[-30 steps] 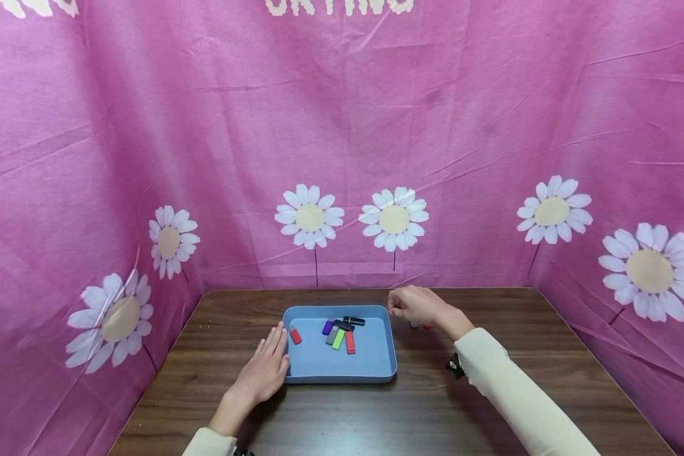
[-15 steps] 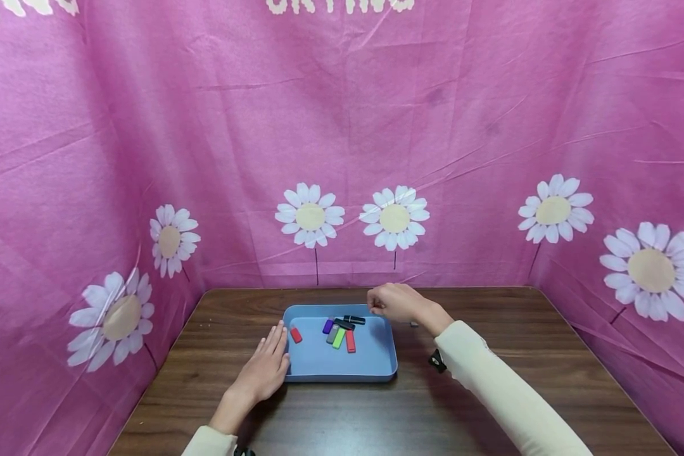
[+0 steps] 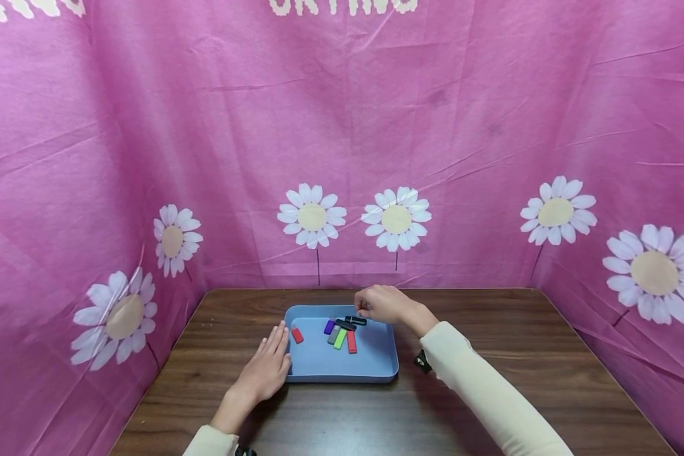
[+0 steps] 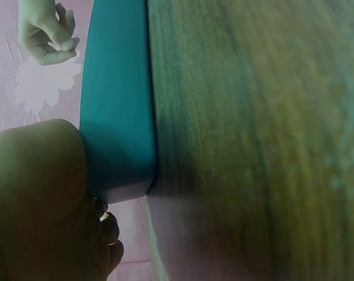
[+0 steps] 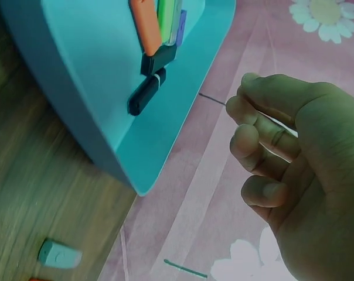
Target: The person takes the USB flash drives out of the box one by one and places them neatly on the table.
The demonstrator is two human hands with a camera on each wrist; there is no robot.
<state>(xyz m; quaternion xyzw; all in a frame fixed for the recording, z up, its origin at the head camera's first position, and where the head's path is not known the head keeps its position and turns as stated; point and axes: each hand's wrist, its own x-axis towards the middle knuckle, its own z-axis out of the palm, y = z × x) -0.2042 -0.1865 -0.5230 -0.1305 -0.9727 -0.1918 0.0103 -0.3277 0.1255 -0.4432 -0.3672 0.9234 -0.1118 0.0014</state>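
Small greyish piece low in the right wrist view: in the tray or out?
Out: the greyish piece lies on the wooden table, apart from the tray.

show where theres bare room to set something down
Bare: the table in front of the tray; the tray floor between the stick cluster and near wall, and between cluster and lone red stick. Crowded: the cluster, by the right hand, and the tray's left rim, by the left hand.

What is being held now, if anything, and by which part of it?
Cannot be told for the right hand: it is curled, yet no held thing shows. The left hand only touches the tray.
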